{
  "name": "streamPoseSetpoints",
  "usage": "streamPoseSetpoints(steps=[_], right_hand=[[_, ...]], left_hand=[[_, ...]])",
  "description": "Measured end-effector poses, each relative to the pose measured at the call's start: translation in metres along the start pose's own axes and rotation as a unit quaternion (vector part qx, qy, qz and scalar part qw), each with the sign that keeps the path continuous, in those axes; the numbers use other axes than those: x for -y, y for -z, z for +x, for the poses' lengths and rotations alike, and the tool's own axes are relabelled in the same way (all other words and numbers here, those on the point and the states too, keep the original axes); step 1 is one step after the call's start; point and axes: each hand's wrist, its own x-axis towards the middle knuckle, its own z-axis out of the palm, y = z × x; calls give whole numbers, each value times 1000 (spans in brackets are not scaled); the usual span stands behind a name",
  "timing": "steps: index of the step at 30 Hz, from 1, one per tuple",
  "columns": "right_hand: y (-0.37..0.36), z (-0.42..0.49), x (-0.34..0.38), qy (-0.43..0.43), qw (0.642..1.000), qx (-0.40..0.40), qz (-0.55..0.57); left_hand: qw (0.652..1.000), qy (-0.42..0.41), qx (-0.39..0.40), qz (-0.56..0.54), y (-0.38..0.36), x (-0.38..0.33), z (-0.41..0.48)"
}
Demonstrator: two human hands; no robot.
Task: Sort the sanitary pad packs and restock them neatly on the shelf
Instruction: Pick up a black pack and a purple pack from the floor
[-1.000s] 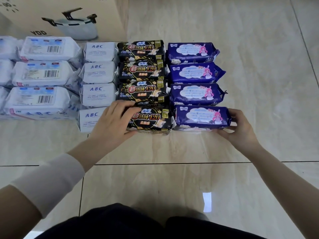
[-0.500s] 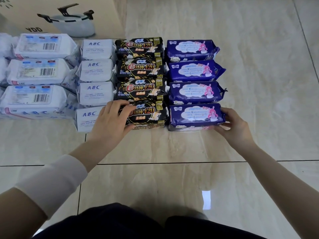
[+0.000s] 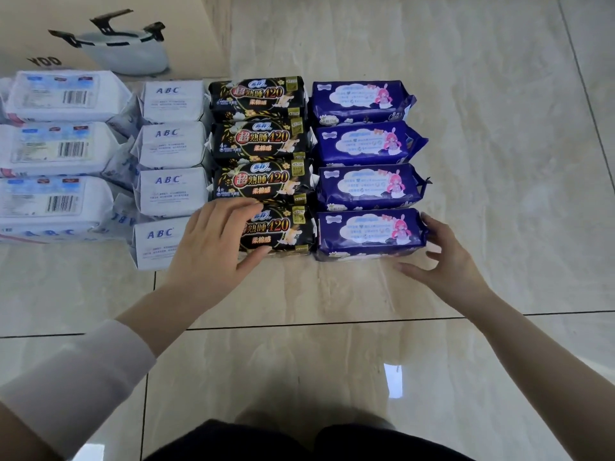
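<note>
The large white packs (image 3: 56,148) at the left were cut off by the frame edge, and their small print could not be read. The cardboard box (image 3: 40,24) behind them was cropped at the top. The left part of the nearest black pack (image 3: 283,231), set at the front of its column on the tiled floor (image 3: 499,161), was covered by the left hand (image 3: 213,251). This pack was gripped between fingers laid over its top and a thumb set against its near edge. The nearest purple pack (image 3: 366,232), just beside it, was touched at its right end by the right hand (image 3: 449,261), which was held loosely spread.
</note>
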Motion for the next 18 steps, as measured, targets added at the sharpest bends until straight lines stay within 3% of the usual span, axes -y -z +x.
streamPoseSetpoints(steps=[8, 13, 18], right_hand=[[74, -34, 130, -50, 991, -35, -119], [149, -68, 258, -18, 977, 27, -209], [249, -120, 383, 21, 966, 40, -255]], left_hand=[[993, 25, 118, 4, 107, -67, 65], [984, 53, 168, 2, 241, -123, 94], [980, 71, 185, 8, 397, -180, 107]])
